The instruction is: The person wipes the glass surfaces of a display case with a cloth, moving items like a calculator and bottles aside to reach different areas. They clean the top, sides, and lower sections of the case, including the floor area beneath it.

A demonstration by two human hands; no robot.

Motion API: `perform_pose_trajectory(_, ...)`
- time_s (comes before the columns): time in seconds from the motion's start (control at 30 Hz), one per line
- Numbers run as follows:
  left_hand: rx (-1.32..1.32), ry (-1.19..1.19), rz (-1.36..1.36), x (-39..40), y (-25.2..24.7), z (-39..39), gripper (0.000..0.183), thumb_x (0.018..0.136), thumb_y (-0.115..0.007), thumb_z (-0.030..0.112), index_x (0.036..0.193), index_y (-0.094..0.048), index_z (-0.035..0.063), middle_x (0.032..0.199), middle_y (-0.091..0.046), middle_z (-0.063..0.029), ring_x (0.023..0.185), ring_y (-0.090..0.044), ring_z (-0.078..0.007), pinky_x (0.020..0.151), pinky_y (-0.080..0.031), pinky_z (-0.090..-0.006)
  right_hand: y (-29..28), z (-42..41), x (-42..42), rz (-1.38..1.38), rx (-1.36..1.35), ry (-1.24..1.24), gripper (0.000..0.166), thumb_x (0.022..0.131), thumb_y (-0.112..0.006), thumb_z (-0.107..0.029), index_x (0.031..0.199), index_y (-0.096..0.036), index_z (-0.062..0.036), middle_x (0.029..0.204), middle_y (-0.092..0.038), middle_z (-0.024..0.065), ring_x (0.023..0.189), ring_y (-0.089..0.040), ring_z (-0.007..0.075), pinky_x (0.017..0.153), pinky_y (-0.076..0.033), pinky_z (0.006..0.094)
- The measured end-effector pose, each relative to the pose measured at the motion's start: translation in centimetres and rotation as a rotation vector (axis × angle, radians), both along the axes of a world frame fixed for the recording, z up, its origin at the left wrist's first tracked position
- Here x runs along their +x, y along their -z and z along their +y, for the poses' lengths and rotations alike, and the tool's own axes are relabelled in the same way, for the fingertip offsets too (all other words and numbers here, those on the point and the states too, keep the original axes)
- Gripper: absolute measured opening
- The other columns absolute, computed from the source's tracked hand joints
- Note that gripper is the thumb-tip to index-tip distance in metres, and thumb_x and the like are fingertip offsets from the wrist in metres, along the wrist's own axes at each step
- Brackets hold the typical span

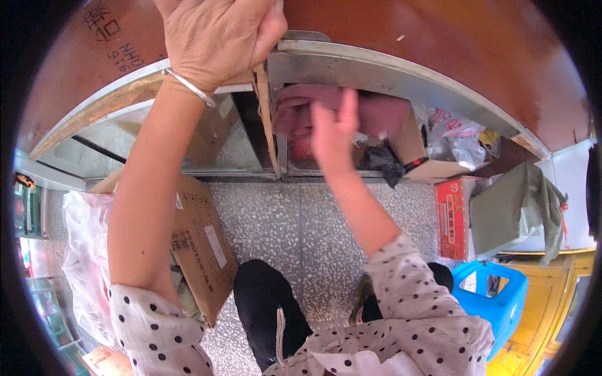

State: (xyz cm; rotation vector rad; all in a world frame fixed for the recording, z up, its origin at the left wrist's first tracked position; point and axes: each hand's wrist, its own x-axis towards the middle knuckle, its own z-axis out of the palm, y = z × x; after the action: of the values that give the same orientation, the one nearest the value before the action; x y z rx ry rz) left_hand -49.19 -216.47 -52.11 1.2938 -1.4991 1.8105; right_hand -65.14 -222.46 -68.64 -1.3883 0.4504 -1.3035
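Observation:
My left hand (pixel 221 42), with a silver bangle at its wrist, rests on the reddish-brown counter (pixel 423 28) at its front edge; its fingertips are cut off by the top of the picture. Below that edge, my right hand (pixel 334 122) is blurred and reaches into an open compartment, against a mauve folded cloth (pixel 381 110). Whether its fingers grip the cloth cannot be told. The cloth lies over a red thing and beside an open cardboard box (pixel 409 141). A black plastic bag (pixel 383 162) hangs at the compartment's lower edge.
Clear plastic bags (pixel 454 141) fill the compartment's right side. On the speckled floor stand a cardboard carton (pixel 202 244) and a white plastic bag (pixel 84 263) at left, and a red box (pixel 451 218), a grey-green cloth-covered box (pixel 503 211) and a blue plastic stool (pixel 505 301) at right.

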Motion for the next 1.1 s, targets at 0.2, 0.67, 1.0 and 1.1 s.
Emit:
perform_pose_trajectory(0.2, -0.036, -0.212, -0.331, 2.4, -2.3, 0.7, 0.055, 0.083, -0.049, 0.014, 0.138, -0.051, 0.0105, 0.149, -0.046, -0.0122, 0.145, -0.030, -0.0352, 0.116, -0.017, -0.0462, 10.8, -9.7, 8.9, -0.150, 0.104, -0.090, 0.032, 0.096, -0.057, -0.024, 0.116, -0.057, 0.0006, 0.108, -0.062, 0.0082, 0.095, -0.058, 0.0237, 0.095, -0.043, 0.0347)
perform_pose_trajectory(0.67, 0.121, -0.143, 0.050, -2.1, -1.1, 1.5, 0.057, 0.085, -0.048, 0.011, 0.142, -0.045, 0.0094, 0.153, -0.041, -0.0122, 0.146, -0.027, -0.0392, 0.118, -0.015, -0.0503, 8.6, -13.8, -15.7, 1.543, -0.215, 0.039, 0.040, 0.092, -0.053, -0.034, 0.105, -0.068, 0.0005, 0.113, -0.066, 0.0250, 0.109, -0.061, 0.0428, 0.096, -0.048, 0.0486)
perform_pose_trajectory(1.0, 0.696, 0.276, 0.564, -18.0, 19.5, -3.1, 0.036, 0.081, -0.060, 0.014, 0.118, -0.063, 0.0156, 0.131, -0.058, -0.0096, 0.124, -0.054, -0.0275, 0.091, -0.041, -0.0453, 4.5, -17.3, -26.6, 0.776, 0.345, 0.047, 0.041, 0.095, -0.061, -0.026, 0.123, -0.060, 0.0038, 0.116, -0.067, 0.0112, 0.101, -0.062, 0.0207, 0.091, -0.048, 0.0341)
perform_pose_trajectory(1.1, 0.476, 0.029, 0.731, -15.1, 20.8, -10.0, 0.038, 0.084, -0.059, 0.017, 0.122, -0.062, 0.0134, 0.135, -0.055, -0.0131, 0.127, -0.051, -0.0284, 0.093, -0.040, -0.0457, 5.7, -15.4, -27.2, 0.702, 0.416, -0.129, 0.038, 0.097, -0.061, -0.024, 0.125, -0.060, 0.0020, 0.116, -0.066, 0.0086, 0.103, -0.060, 0.0173, 0.093, -0.048, 0.0320)
